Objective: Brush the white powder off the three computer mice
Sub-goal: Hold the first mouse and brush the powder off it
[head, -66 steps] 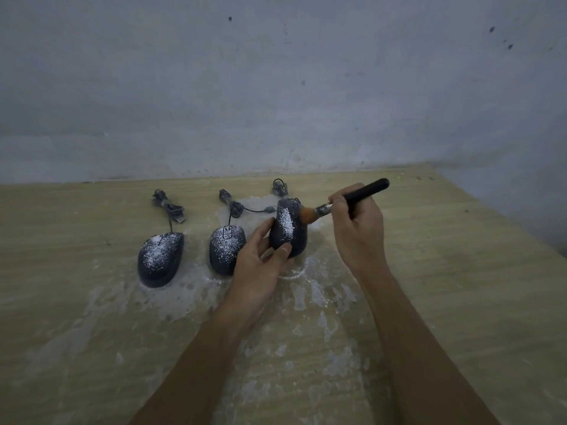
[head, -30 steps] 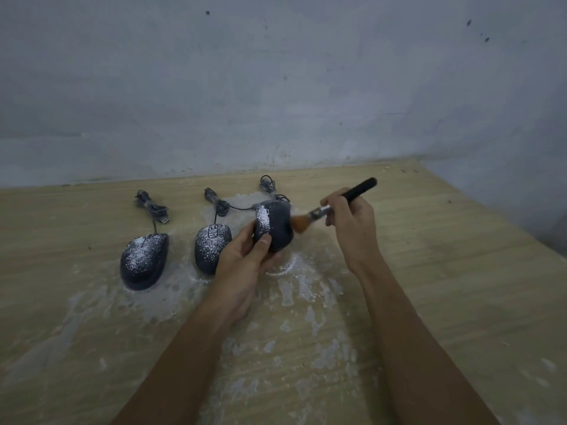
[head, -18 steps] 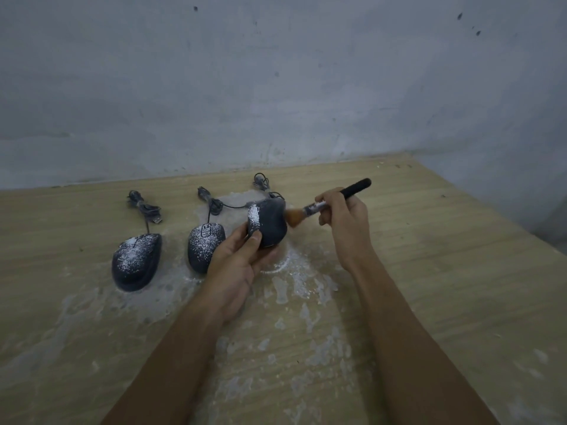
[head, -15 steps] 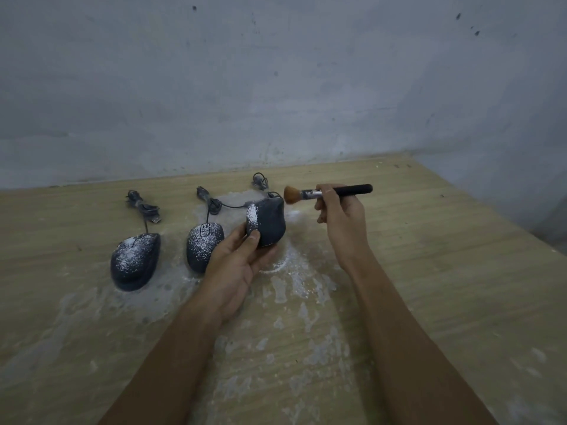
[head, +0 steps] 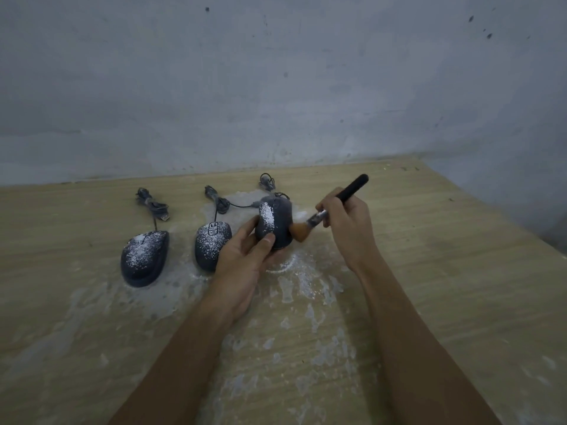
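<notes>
Above the powder-streaked surface (head: 429,286), the left hand (head: 245,262) gripped the right mouse (head: 277,223), tilted up, a white strip left on its 9 o'clock side. The right hand (head: 346,222) clasped the brush (head: 325,211), bristles touching the mouse's 3 o'clock flank. At 9 o'clock lay the middle mouse (head: 211,245) and left mouse (head: 144,257), both powdered.

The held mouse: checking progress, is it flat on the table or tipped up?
Tipped up: left hand props the mouse on edge, brush alongside.
</notes>
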`<state>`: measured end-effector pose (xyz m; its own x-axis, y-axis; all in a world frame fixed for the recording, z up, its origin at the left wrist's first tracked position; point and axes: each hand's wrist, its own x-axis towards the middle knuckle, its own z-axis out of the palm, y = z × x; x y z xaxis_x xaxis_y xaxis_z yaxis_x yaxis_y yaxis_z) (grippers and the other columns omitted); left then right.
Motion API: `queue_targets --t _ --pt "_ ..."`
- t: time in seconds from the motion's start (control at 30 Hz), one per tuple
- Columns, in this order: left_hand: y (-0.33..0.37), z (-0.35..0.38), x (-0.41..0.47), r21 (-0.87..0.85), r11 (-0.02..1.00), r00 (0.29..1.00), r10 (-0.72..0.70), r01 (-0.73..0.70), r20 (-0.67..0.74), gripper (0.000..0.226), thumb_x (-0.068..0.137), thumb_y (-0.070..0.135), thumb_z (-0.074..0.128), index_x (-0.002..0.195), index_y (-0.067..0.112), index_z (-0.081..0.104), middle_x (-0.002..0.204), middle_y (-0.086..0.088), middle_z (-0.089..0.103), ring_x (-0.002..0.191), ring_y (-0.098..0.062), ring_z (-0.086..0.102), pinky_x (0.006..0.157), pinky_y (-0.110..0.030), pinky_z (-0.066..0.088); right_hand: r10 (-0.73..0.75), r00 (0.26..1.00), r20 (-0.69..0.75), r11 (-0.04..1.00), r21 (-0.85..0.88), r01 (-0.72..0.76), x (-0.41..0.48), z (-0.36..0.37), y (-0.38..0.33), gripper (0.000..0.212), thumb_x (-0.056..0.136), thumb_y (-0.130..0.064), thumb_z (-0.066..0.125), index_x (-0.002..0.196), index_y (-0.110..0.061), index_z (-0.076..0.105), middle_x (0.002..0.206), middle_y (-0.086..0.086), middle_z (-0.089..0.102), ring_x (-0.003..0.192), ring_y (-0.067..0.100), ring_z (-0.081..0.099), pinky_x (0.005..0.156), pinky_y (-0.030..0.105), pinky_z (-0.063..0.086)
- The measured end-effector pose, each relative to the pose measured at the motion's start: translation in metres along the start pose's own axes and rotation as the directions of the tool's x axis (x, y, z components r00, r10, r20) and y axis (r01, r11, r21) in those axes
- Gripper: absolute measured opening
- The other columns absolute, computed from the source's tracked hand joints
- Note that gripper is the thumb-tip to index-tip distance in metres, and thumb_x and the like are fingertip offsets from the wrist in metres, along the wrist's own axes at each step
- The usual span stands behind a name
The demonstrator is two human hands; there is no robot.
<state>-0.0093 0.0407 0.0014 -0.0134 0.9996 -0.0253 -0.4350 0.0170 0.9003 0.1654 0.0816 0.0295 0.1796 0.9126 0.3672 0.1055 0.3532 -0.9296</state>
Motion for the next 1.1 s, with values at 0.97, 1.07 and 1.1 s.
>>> queue_targets --t 0.97,1.07,1.1 --pt "-0.009 -0.006 0.004 0.256 0.966 0.999 0.034 -0.029 -0.015 0.063 0.091 -0.002 0.064 0.147 0.019 0.045 0.111 0.02 0.073 0.111 -0.006 0.067 0.099 -0.036 0.054 -0.167 0.982 0.084 0.982 -0.076 0.174 -0.002 0.009 -0.007 0.015 0.085 -0.026 0.057 0.072 -0.026 0.064 0.062 0.008 0.053 0.057 0.025 0.046 0.052 0.041 0.037" --pt "-0.009 -0.005 0.004 0.254 0.967 0.999 0.03 -0.021 -0.03 0.064 0.09 0.0 0.067 0.147 0.018 0.046 0.12 0.013 0.071 0.115 -0.011 0.066 0.102 -0.04 0.052 -0.174 0.984 0.04 0.984 -0.042 0.175 0.0 0.008 -0.008 0.013 0.091 -0.029 0.058 0.084 -0.023 0.067 0.062 -0.01 0.056 0.057 0.006 0.049 0.053 0.024 0.038" --pt "-0.009 -0.005 0.004 0.251 0.968 0.999 0.029 -0.02 -0.031 0.064 0.089 0.0 0.067 0.147 0.018 0.046 0.122 0.01 0.07 0.116 -0.013 0.066 0.103 -0.041 0.051 -0.177 0.983 0.045 0.981 -0.069 0.18 0.0 0.009 -0.008 0.012 0.094 -0.028 0.058 0.088 -0.024 0.067 0.063 -0.013 0.058 0.059 0.004 0.053 0.055 0.022 0.041"
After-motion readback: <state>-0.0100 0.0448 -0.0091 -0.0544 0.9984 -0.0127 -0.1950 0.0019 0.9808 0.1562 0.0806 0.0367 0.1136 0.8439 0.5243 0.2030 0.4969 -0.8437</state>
